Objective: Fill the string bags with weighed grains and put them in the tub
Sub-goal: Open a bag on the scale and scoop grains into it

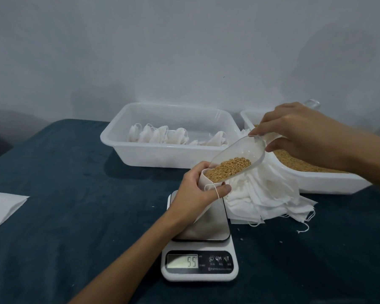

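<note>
My left hand (195, 189) grips a white string bag (203, 178) by its open mouth, above the steel plate of a white kitchen scale (201, 255) whose display reads 55. My right hand (298, 130) holds a clear plastic scoop (239, 154) by its handle, tilted down with its tip inside the bag's mouth. Golden grains (228, 168) fill the scoop's lower end. The white tub (169, 154) behind the scale holds several filled string bags (160, 136). A second white tray (329, 183) at the right holds loose grain (294, 161).
A heap of empty white string bags (266, 198) lies right of the scale, against the grain tray. A white sheet (2, 207) lies at the left edge of the dark blue tablecloth (75, 216). A plain wall stands behind the table.
</note>
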Demonstrator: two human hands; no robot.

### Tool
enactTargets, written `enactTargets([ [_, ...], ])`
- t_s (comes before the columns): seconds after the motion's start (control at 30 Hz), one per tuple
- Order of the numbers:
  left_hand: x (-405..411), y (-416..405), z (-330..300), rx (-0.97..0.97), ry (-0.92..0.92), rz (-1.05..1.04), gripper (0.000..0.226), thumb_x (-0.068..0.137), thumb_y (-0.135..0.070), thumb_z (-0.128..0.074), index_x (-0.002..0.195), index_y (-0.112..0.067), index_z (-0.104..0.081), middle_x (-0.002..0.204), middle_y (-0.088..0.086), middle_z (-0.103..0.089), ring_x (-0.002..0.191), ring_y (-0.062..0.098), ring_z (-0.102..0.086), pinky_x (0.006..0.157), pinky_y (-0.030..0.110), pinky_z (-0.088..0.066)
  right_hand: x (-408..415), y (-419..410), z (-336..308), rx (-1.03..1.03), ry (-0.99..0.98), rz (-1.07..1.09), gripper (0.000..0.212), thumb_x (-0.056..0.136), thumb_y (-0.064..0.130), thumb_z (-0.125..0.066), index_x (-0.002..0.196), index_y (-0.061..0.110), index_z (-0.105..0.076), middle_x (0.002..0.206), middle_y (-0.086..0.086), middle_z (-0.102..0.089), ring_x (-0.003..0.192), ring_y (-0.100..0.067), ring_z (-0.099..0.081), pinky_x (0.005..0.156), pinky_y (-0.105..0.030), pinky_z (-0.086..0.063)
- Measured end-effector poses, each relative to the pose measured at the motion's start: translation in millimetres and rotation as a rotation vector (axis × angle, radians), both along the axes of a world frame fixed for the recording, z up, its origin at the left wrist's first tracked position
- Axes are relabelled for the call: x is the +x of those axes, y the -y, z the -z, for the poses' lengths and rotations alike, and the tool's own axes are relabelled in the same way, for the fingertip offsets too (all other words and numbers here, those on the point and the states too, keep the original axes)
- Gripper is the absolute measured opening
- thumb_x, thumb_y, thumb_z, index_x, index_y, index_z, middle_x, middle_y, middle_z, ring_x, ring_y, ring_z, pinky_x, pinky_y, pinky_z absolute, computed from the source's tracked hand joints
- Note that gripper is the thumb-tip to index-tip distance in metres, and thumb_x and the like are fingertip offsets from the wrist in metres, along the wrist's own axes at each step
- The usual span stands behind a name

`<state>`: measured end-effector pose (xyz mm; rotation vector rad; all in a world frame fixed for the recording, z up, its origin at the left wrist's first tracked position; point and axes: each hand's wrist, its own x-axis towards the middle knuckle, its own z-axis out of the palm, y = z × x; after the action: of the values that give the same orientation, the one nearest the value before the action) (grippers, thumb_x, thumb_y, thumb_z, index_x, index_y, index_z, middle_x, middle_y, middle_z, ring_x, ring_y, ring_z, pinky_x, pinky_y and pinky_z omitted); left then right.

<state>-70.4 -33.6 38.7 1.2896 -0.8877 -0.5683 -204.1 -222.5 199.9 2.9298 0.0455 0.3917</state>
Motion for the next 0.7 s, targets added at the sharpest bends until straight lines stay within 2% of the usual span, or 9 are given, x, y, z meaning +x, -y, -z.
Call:
enactTargets([
  [0.23,-1.4,-2.6,-3.5,-0.002,-0.006,-0.020,0.040,0.080,-0.010,-0.086,0.115,-0.013,-0.068,0.099,-0.009,-0.072,0.087,0.006,-0.072,0.079,0.019,-0.053,1.9,-1.1,2.0,-0.030,0.021,-0.028,0.040,0.077,0.007,-0.086,0.112,0.023,-0.076,0.099,0.003,-0.072,0.094,-0.029,-0.064,0.091,-0.045,-0.048],
  [0.37,-2.7,-2.2,-4.9,-0.012,-0.024,-0.048,0.046,0.073,-0.018,-0.088,0.114,-0.019,-0.069,0.119,-0.002,-0.072,0.100,0.015,-0.075,0.088,0.026,-0.057,2.5,-1.4,2.6,-0.040,0.027,-0.039,0.040,0.076,0.007,-0.086,0.112,0.022,-0.076,0.099,0.003,-0.072,0.094,-0.029,-0.064,0.092,-0.043,-0.046],
  [0.43,-2.9,-2.0,-6.0,-0.009,-0.022,-0.057,0.048,0.070,-0.021,-0.087,0.115,-0.020,-0.069,0.122,-0.001,-0.071,0.098,0.016,-0.076,0.090,0.028,-0.057,2.0,-2.2,2.1,-0.043,0.029,-0.043,0.040,0.077,0.007,-0.086,0.112,0.022,-0.076,0.099,0.003,-0.072,0.094,-0.029,-0.064,0.091,-0.041,-0.045],
  [0.57,-1.9,-1.4,-6.1,0.013,0.003,-0.087,0.048,0.068,-0.026,-0.087,0.113,-0.026,-0.070,0.122,0.000,-0.070,0.111,0.019,-0.071,0.098,0.040,-0.056,1.2,-4.8,0.9,-0.075,0.042,-0.051,0.040,0.075,0.007,-0.087,0.110,0.021,-0.077,0.098,0.002,-0.073,0.094,-0.029,-0.065,0.092,-0.044,-0.046],
  [0.63,-2.7,-1.4,-6.3,0.021,0.013,-0.098,0.048,0.068,-0.028,-0.087,0.113,-0.027,-0.070,0.119,0.002,-0.070,0.105,0.025,-0.071,0.094,0.041,-0.056,1.3,-6.0,0.5,-0.096,0.045,-0.052,0.040,0.074,0.007,-0.087,0.110,0.020,-0.077,0.097,0.001,-0.073,0.094,-0.028,-0.066,0.095,-0.046,-0.045],
  [0.7,-3.5,-1.6,-6.7,0.013,0.012,-0.100,0.049,0.068,-0.027,-0.087,0.113,-0.025,-0.070,0.113,0.002,-0.070,0.098,0.025,-0.072,0.087,0.034,-0.057,1.1,-7.2,0.3,-0.119,0.053,-0.053,0.040,0.074,0.006,-0.087,0.109,0.020,-0.077,0.096,0.000,-0.073,0.094,-0.029,-0.067,0.099,-0.048,-0.043],
])
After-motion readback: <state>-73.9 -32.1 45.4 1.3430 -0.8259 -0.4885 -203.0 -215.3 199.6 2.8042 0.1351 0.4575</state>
